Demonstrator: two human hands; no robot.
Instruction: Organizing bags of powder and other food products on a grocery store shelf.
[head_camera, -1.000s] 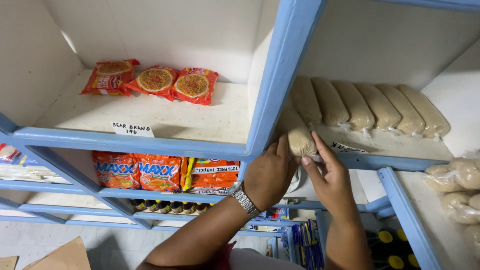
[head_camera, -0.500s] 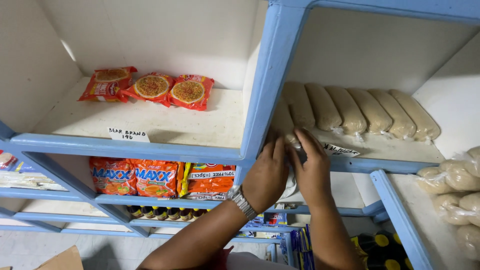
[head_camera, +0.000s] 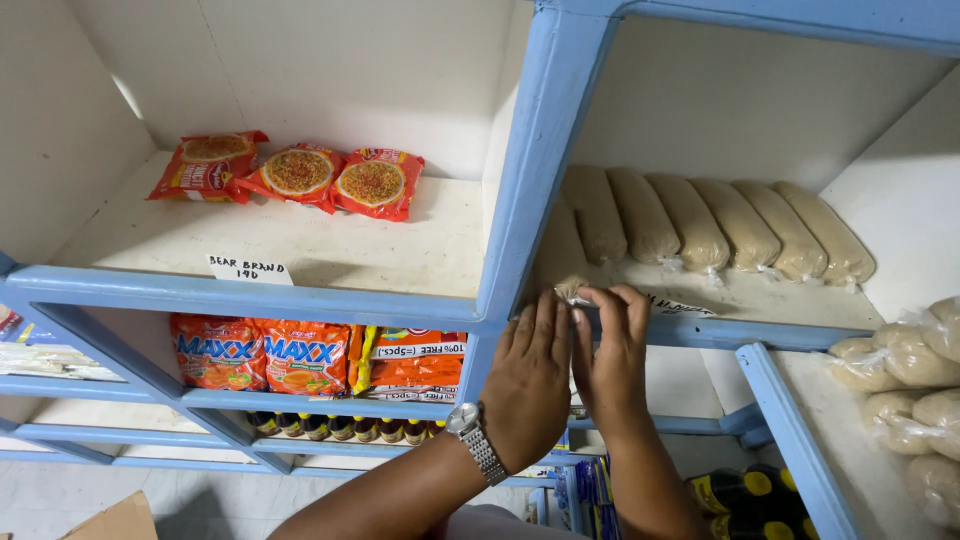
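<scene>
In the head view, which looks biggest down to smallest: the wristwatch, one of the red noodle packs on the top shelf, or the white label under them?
1. Red noodle pack
2. White label
3. Wristwatch
The watch sits nearer the camera, so its real rank against the label is unsure.

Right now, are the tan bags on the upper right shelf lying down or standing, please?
Lying down: the tan bags rest lengthwise, side by side on the shelf.

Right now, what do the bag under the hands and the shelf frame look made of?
Bag: thin clear plastic film, seemingly filled with tan grain; glossy creases on the row of bags behind suggest it. Shelf frame: probably painted wood, matte light blue, square edges. Left hand and right hand touch the bag's end.
</scene>
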